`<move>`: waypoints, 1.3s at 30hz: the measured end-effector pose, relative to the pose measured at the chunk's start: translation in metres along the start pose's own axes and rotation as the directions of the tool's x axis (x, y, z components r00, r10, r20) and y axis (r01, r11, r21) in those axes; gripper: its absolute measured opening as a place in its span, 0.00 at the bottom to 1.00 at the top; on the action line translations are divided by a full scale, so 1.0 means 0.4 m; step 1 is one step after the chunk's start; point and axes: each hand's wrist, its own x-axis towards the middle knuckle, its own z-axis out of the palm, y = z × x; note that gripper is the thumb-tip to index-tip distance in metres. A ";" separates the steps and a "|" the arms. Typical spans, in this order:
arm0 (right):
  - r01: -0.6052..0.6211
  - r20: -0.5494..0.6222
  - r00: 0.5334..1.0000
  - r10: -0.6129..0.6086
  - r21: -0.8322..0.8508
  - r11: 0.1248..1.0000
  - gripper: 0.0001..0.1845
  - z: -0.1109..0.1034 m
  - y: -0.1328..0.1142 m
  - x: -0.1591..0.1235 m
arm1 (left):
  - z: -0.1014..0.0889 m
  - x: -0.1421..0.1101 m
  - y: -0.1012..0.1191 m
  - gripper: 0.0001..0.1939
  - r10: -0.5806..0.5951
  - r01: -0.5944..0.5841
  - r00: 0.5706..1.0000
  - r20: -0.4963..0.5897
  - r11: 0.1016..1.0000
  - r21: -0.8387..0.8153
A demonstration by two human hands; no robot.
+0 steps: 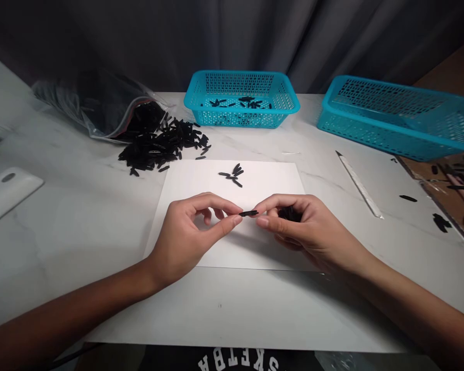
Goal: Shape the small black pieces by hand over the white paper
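Above a white sheet of paper, my two hands meet at a small, slim black piece. My left hand pinches its left end between thumb and fingertips. At its right end are the thumb and index finger of my right hand, closed on it. More black pieces are tucked in the curled fingers of my right hand. Just beyond my hands, several similar black pieces lie loosely grouped on the paper. What exactly the pieces are, I cannot tell.
Back left, a clear zip bag spills a heap of black pieces. A blue basket holding some stands behind the paper, another blue basket at right. A white pointed tool and stray black pieces lie right.
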 end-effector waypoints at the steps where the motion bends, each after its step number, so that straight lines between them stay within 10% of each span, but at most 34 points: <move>1: -0.005 -0.004 1.000 0.005 -0.006 1.000 0.11 0.000 -0.001 0.000 | 0.000 0.000 0.001 0.01 -0.005 0.005 1.000 0.004 1.000 -0.002; 39: -0.017 0.032 0.999 0.014 0.091 0.996 0.08 0.004 -0.006 -0.004 | -0.001 -0.006 0.002 0.01 0.022 -0.022 1.000 0.008 1.000 -0.008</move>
